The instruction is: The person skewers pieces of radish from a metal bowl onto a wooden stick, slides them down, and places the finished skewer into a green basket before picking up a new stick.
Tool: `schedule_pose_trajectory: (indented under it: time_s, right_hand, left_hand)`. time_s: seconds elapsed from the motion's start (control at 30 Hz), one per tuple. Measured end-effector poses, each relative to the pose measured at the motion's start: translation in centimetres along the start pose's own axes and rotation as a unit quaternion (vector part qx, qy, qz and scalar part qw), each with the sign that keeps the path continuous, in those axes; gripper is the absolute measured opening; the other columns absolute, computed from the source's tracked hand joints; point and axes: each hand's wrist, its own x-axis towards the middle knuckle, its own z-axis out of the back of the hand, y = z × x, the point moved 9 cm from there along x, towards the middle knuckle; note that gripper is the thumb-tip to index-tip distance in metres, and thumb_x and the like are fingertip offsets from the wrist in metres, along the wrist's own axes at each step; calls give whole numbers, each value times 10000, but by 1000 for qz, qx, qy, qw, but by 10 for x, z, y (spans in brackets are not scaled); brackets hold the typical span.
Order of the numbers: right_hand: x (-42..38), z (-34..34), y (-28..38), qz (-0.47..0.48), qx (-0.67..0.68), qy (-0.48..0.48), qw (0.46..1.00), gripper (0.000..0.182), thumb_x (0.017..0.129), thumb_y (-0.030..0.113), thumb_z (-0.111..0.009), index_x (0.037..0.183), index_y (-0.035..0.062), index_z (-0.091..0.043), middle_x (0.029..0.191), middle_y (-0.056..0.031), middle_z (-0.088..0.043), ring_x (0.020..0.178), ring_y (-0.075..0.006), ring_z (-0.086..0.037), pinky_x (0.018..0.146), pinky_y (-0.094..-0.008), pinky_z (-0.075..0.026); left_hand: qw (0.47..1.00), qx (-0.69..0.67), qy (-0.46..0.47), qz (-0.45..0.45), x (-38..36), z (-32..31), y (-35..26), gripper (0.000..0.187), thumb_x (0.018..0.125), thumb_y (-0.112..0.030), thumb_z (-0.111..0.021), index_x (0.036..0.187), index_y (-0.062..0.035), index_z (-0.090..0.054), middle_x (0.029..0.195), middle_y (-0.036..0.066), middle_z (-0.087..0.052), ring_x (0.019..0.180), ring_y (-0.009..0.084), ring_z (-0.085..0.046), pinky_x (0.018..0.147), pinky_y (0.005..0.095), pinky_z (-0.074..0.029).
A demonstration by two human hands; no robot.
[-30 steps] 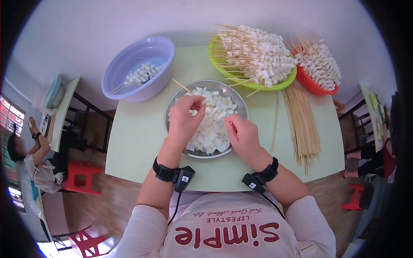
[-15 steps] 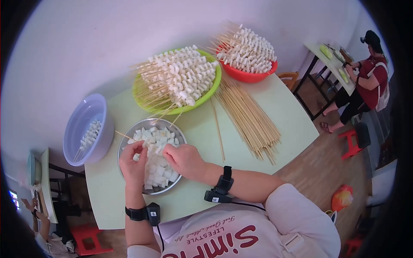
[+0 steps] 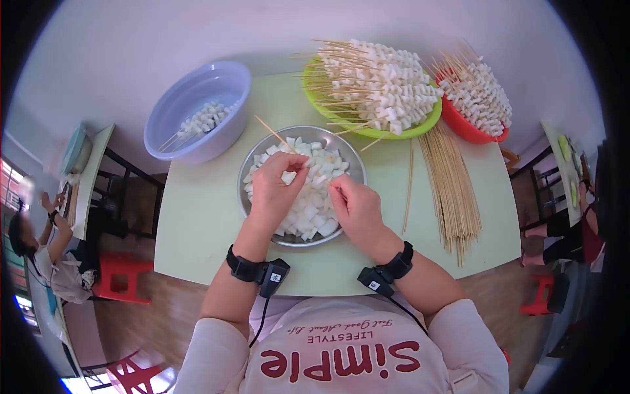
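Observation:
My left hand [image 3: 281, 187] is closed in a pinch over the metal bowl [image 3: 359, 172], around a thin wooden skewer [image 3: 270, 131] whose bare end sticks out toward the upper left. A white cube shows against its palm. Across from it, my right hand [image 3: 359, 209] has thumb and forefinger pressed together above the heap; whatever they grip is hidden. White cut cubes [image 3: 307, 217] fill the bowl beneath both hands.
A green basin [image 3: 420, 130] and a red basin [image 3: 478, 136] hold piled, loaded skewers. Bare skewers [image 3: 453, 197] lie at right. Some loaded skewers [image 3: 207, 118] rest in a purple tub [image 3: 226, 141]. People work at side tables; red stools [image 3: 123, 276] stand on the floor.
The view has swung right to left, so the table and basins sit further right in the picture. Both hands stay over the bowl, the right now slightly farther from the left.

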Motion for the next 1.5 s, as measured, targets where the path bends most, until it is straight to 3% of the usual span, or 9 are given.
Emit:
schedule_pose_trajectory:
  time_s: [0.43, 0.57, 0.7, 0.77, 0.87, 1.07, 1.17, 1.27, 1.5]
  right_hand:
    - [-1, -6, 1, 15, -29, 30, 999, 85, 882, 123, -609, 855, 81, -540, 634, -125, -590, 571, -330, -592, 520, -432, -442]
    - [-1, -5, -3, -32, 42, 42, 998, 69, 903, 120, -593, 880, 72, -549, 637, -138, -582, 559, -331, -577, 512, -404, -437]
    - [-5, -1, -25, -107, 160, 16, 981, 81, 962, 121, -540, 966, 41, -549, 590, -82, -538, 514, -190, -526, 504, -306, -413]
    - [-6, -3, -30, -141, 210, 20, 967, 96, 978, 122, -523, 992, 30, -544, 584, -59, -523, 514, -137, -503, 508, -275, -406]
    - [-7, -5, -32, -162, 281, 19, 946, 109, 989, 122, -511, 1014, 19, -537, 603, -28, -513, 546, -82, -477, 518, -248, -400]
    - [-6, -3, -25, -92, 243, 6, 966, 67, 983, 86, -501, 1000, 22, -513, 628, -39, -530, 550, -97, -488, 526, -250, -403]
    - [-4, -5, -25, -110, 247, 18, 963, 54, 981, 72, -494, 998, 21, -501, 626, -47, -533, 545, -110, -497, 525, -255, -402]
    - [-7, -3, -25, -98, 236, 9, 967, 45, 976, 62, -500, 995, 22, -504, 623, -50, -526, 541, -118, -491, 520, -258, -396]
    - [-4, -4, -24, -94, 236, 10, 967, 46, 964, 62, -530, 969, 17, -524, 620, -47, -510, 540, -111, -459, 512, -265, -384]
  left_hand:
    - [999, 28, -39, -21, -2, -1, 0, 149, 764, 15, -708, 901, -23, -664, 808, 79, -650, 721, 185, -656, 663, 287, -526]
    - [997, 59, -18, -44, 1, 2, -5, 177, 771, 8, -706, 936, -36, -657, 846, 85, -641, 758, 213, -650, 672, 305, -514]
    - [993, 73, -94, 18, 18, 53, 26, 197, 771, -14, -705, 957, -52, -654, 898, 99, -637, 818, 249, -631, 717, 341, -502]
    - [960, 278, -22, -13, 21, 58, 48, 220, 769, -52, -702, 984, -65, -654, 944, 110, -637, 857, 284, -613, 762, 379, -491]
    - [935, 351, 46, 17, 20, 50, 69, 239, 762, -80, -700, 997, -66, -660, 948, 113, -644, 891, 295, -614, 789, 401, -487]
    - [942, 299, 83, 128, 22, 43, 98, 243, 750, -115, -719, 988, -101, -674, 1002, 89, -616, 1005, 299, -571, 875, 429, -446]
    - [938, 345, 36, 5, 25, 44, 65, 275, 736, -102, -726, 1006, -92, -676, 1034, 97, -613, 1049, 303, -555, 893, 426, -437]
    - [921, 365, 134, -18, 24, 27, 60, 261, 717, -111, -744, 974, -109, -696, 1067, 72, -597, 1055, 284, -532, 910, 420, -415]
    - [926, 361, 114, 4, 22, 28, 63, 237, 669, -137, -778, 891, -112, -701, 1041, 54, -596, 1050, 287, -511, 912, 427, -393]
